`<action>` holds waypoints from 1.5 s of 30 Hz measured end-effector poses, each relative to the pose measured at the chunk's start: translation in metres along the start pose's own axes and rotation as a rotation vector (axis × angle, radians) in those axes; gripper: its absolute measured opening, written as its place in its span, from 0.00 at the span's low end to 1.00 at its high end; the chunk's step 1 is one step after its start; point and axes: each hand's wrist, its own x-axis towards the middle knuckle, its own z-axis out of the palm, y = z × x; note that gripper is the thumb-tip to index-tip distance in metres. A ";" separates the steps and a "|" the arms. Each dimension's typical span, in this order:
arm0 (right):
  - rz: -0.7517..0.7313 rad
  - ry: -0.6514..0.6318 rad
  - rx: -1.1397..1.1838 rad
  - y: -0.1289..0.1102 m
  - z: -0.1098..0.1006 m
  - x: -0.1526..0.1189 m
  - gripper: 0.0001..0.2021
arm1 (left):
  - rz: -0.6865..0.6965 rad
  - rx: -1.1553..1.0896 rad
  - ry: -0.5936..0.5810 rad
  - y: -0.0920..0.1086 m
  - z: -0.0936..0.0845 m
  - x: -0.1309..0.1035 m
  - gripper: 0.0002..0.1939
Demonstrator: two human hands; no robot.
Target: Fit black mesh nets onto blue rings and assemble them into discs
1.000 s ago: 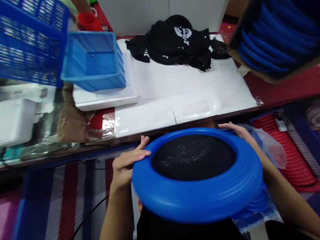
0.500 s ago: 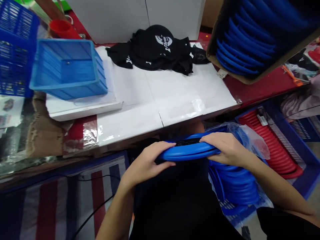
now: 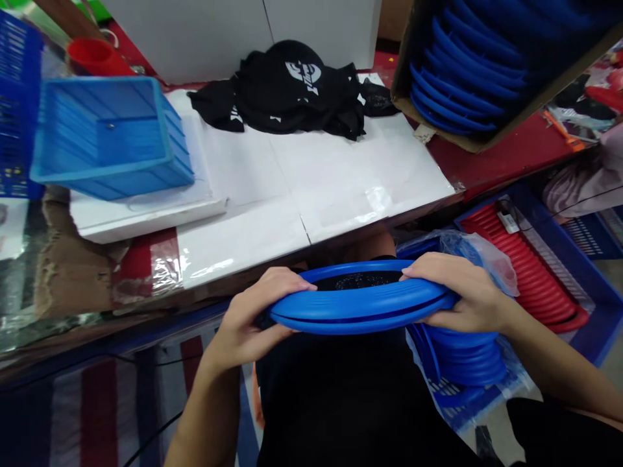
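The red table (image 3: 509, 162) bears white sheeting (image 3: 335, 178) — black cloth (image 3: 265, 94) on top.

At the back of the white sheet (image 3: 341, 175) covering the red tabletop (image 3: 501, 152), a crumpled black printed cloth (image 3: 292, 91) is lying between a light-blue rectangular plastic bin (image 3: 117, 175), which is sitting on a flat white box (image 3: 156, 219) at left, and a brown cardboard carton (image 3: 474, 144) of curved blue plastic pieces (image 3: 467, 78) at right. Before the table, a blue plastic ring (image 3: 360, 305) is resting between the left hand (image 3: 263, 308) and right hand (image 3: 460, 285), while stacked red plastic pieces (image 3: 530, 272) are lying in a blue plastic crate (image 3: 603, 318) farther right.
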 end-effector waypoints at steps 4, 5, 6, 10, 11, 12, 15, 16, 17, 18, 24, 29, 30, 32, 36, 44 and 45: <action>0.011 0.036 0.001 0.001 0.009 -0.002 0.27 | -0.071 0.095 -0.078 0.008 -0.002 -0.002 0.24; 0.011 0.042 0.006 0.000 0.011 -0.001 0.26 | -0.069 0.137 -0.089 0.011 -0.002 0.000 0.26; 0.003 0.045 0.006 0.000 0.012 -0.001 0.26 | -0.059 0.177 -0.099 0.014 -0.002 0.001 0.28; -0.066 0.028 -0.056 -0.003 0.017 0.002 0.26 | 0.022 0.264 -0.169 0.024 0.000 0.008 0.35; -0.085 0.021 -0.081 -0.004 0.019 0.002 0.26 | 0.038 0.275 -0.191 0.026 0.000 0.009 0.35; -0.101 0.019 -0.107 -0.006 0.020 0.002 0.26 | 0.044 0.287 -0.211 0.027 0.000 0.010 0.34; -0.121 0.026 -0.161 -0.009 0.025 0.002 0.28 | 0.050 0.300 -0.226 0.026 0.000 0.009 0.33; -0.118 0.026 -0.164 -0.011 0.026 0.002 0.29 | 0.058 0.289 -0.220 0.025 0.000 0.007 0.33; -0.116 0.022 -0.157 -0.012 0.027 0.003 0.30 | 0.066 0.273 -0.214 0.023 0.000 0.005 0.33; -0.114 0.012 -0.142 -0.013 0.027 0.003 0.30 | 0.076 0.253 -0.206 0.021 0.000 0.003 0.32; -0.092 -0.034 -0.088 -0.017 0.032 0.005 0.23 | 0.048 0.290 -0.189 0.020 0.000 -0.007 0.30; -0.062 0.024 -0.115 -0.018 0.037 0.011 0.18 | 0.094 0.448 -0.149 0.029 -0.002 -0.006 0.31; -0.064 0.025 -0.101 -0.017 0.038 0.011 0.18 | 0.097 0.467 -0.155 0.032 -0.004 -0.006 0.31; -0.068 0.022 -0.067 -0.014 0.038 0.012 0.18 | 0.089 0.507 -0.181 0.037 -0.007 -0.005 0.33; -0.049 -0.004 -0.011 -0.007 0.041 0.010 0.19 | -0.044 0.563 -0.297 0.047 -0.009 -0.004 0.30; -0.012 -0.003 -0.044 -0.007 0.042 0.003 0.19 | 0.010 0.564 -0.249 0.040 0.007 -0.011 0.23; 0.003 -0.015 -0.043 -0.008 0.043 0.002 0.19 | 0.039 0.562 -0.247 0.039 0.008 -0.012 0.23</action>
